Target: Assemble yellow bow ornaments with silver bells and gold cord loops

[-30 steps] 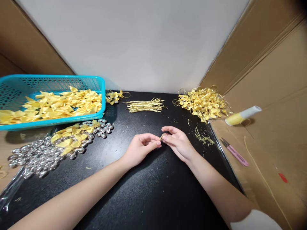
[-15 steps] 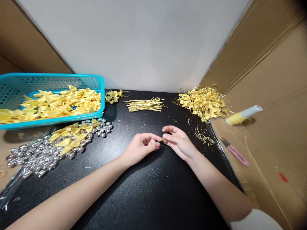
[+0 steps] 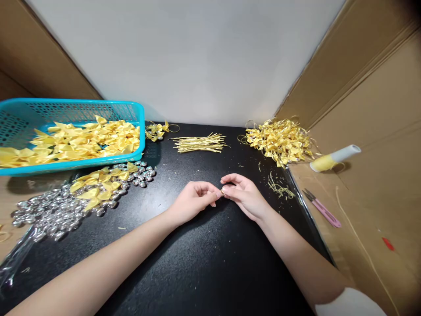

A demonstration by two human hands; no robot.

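1. We see both hands meeting above the black tabletop (image 3: 184, 272), thumbs and fingertips almost touching.
2. Left hand (image 3: 194, 202): thumb and forefinger closed in a pinch on a short gold cord (image 3: 222, 192).
3. Right hand (image 3: 245, 195): thumb and fingers pinching the same cord, one finger raised and curved clear. The cord lies between the two sets of fingertips; we cannot make out its full shape, mostly hidden there.
4. Beyond the hands, we note a loose bundle of gold cut cords (image 3: 200, 143), laid roughly crosswise near the pale wall (image 3: 190, 61).
5. Far right of the tabletop: a heap of yellow bows with cord loops (image 3: 281, 142). Nearer us, thin cord scraps (image 3: 279, 189).
6. Left: a blue basket (image 3: 142, 127) holding yellow ribbon bows (image 3: 85, 140); in front, silver beads (image 3: 52, 213) with several loose bows (image 3: 98, 193) lying on them.
7. Right, off the black surface: pink-handled snips (image 3: 324, 213) and a tilted spool (image 3: 335, 158), partly yellow.
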